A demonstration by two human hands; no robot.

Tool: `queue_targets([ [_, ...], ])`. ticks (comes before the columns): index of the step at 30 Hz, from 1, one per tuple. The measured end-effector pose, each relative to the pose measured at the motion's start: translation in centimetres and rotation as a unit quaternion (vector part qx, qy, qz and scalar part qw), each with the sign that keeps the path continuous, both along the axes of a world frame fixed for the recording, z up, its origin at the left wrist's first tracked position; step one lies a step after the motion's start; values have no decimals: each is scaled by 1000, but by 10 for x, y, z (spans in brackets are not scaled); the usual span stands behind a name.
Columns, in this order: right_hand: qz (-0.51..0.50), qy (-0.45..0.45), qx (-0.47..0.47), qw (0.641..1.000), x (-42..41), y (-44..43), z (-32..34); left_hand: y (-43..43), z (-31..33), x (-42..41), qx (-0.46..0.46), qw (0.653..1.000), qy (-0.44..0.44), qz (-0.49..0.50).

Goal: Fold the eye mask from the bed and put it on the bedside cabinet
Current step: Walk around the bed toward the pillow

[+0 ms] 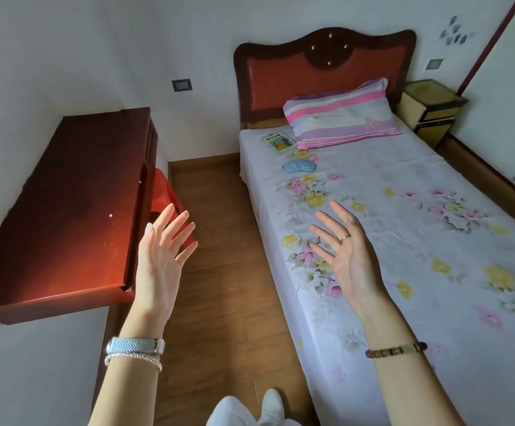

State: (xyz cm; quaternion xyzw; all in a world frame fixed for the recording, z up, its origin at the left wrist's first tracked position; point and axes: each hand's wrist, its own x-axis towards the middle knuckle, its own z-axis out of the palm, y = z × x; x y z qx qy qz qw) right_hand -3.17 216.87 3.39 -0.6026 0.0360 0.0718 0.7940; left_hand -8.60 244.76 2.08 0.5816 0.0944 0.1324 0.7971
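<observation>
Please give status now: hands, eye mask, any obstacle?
Left hand, right hand open, empty. Light blue fabric eye mask unfolded on bed, near green book. Nothing blocking.

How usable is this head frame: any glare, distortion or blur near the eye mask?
Head view: wide-angle bending tilts the dark red wooden desk, whose near end catches an orange glow; the small light-blue eye mask on the floral bedsheet is evenly lit, small, slightly soft; both hands sharp.
</observation>
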Motion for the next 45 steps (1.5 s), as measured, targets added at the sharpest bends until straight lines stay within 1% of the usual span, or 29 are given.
queue_targets([
  [10, -28, 15, 14, 999, 97, 14, -3, 17, -3, 112, 14, 1000, -1, -17],
  [18, -67, 21, 27, 997, 205, 54, -2, 56, -7, 237, 32, 999, 3, -42],
  [23, -107, 34, 45, 993, 264, 80, 5, 82, 0, 311, 28, 996, -6, -82],
  [27, -134, 30, 45, 990, 300, 92, 7, 92, 7, 363, 25, 993, 7, -113],
  [32, -155, 34, 44, 986, 339, 95, 3, 94, 7, 412, 13, 990, 7, -137],
  [39, -175, 47, 53, 982, 406, 89, -12, 91, -10, 482, 11, 987, 28, -158],
  [45, -199, 56, 45, 977, 477, 82, -29, 83, -22, 567, 16, 984, 45, -172],
])
